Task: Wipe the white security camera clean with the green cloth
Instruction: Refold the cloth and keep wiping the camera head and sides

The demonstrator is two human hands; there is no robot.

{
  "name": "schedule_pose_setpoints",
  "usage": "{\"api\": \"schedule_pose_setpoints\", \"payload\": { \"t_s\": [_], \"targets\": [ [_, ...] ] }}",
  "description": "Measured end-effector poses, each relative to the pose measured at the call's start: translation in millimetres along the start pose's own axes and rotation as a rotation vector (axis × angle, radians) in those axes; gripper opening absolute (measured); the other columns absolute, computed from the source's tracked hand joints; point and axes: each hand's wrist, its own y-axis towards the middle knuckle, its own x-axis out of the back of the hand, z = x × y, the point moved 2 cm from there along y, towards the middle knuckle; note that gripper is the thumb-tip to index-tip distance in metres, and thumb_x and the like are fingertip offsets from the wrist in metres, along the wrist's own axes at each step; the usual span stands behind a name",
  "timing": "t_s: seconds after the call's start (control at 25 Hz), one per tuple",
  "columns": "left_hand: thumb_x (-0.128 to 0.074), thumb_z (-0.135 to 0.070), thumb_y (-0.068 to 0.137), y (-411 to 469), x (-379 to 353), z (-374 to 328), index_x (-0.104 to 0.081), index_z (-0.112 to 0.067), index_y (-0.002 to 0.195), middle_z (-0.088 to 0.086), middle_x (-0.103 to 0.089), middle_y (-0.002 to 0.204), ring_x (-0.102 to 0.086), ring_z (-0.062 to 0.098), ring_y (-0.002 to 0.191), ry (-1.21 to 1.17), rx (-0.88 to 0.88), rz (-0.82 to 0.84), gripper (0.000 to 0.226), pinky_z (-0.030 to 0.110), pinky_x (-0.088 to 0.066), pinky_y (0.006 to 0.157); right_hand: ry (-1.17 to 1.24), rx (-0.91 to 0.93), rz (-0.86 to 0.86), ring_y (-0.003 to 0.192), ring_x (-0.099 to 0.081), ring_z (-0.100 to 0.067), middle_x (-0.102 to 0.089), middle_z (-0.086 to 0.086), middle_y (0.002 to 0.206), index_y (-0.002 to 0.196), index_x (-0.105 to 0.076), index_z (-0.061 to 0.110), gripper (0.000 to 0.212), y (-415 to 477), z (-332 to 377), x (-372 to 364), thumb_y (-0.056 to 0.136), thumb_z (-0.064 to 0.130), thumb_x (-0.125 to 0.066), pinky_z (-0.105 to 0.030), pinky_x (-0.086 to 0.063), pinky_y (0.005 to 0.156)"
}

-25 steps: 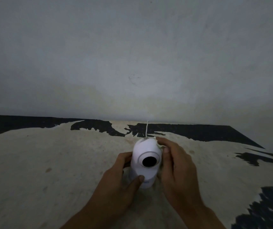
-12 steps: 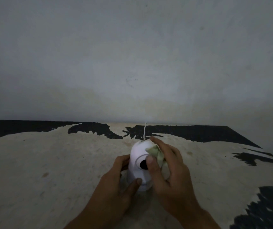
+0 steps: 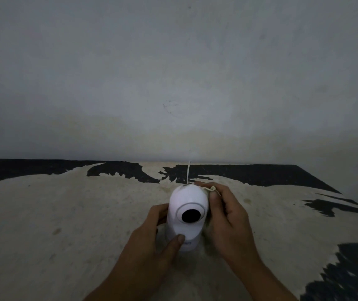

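Observation:
The white security camera stands upright on the worn table, its round black lens facing me. My left hand grips its base, thumb across the front and fingers round the left side. My right hand presses against the camera's right side, holding the green cloth. Only a small pale-green fold of the cloth shows above the fingers; the rest is hidden in the hand.
A thin white cable runs from the camera's back up toward the grey wall. The table has a peeling cream surface with black patches, and its right edge slants off at the far right.
My right hand with the cloth has slid from over the lens to the camera's right side, uncovering the lens. The left hand keeps its hold on the base.

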Motion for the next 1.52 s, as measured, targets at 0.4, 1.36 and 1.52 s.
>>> {"api": "schedule_pose_setpoints", "payload": {
  "t_s": [0.4, 1.36, 1.52],
  "targets": [
    [-0.061, -0.042, 0.076, 0.4, -0.5, 1.2, -0.026, -0.044, 0.118, -0.041, -0.034, 0.104, -0.04, -0.008, 0.101, 0.014, 0.014, -0.019, 0.055, 0.006, -0.03, 0.083, -0.123, 0.092, 0.03, 0.111, -0.054, 0.009, -0.062, 0.014, 0.119, 0.126, -0.053, 0.027, 0.034, -7.9, 6.3, 2.1, 0.097, 0.026, -0.036, -0.004, -0.044, 0.088],
    [-0.061, -0.039, 0.077, -4.5, 1.2, -3.2, -0.03, -0.041, 0.121, -0.042, -0.034, 0.104, -0.041, -0.018, 0.094, 0.049, 0.0, 0.007, 0.055, 0.018, -0.035, 0.091, 0.008, -0.082, 0.173, 0.067, -0.069, -0.014, -0.072, -0.002, 0.077, 0.097, -0.058, 0.019, 0.044, 2.8, 2.0, 43.4, 0.064, 0.009, -0.086, -0.03, -0.059, 0.064],
    [-0.062, -0.038, 0.076, -4.6, 0.6, -2.7, -0.029, -0.042, 0.12, -0.042, -0.033, 0.104, -0.039, -0.022, 0.091, 0.069, -0.007, 0.0, 0.054, 0.007, -0.032, 0.083, -0.085, -0.146, 0.259, 0.063, -0.069, -0.016, -0.073, -0.005, 0.073, 0.101, -0.057, 0.022, 0.05, -2.4, 2.0, 38.3, 0.062, 0.016, -0.088, -0.035, -0.06, 0.062]
  ]
}}
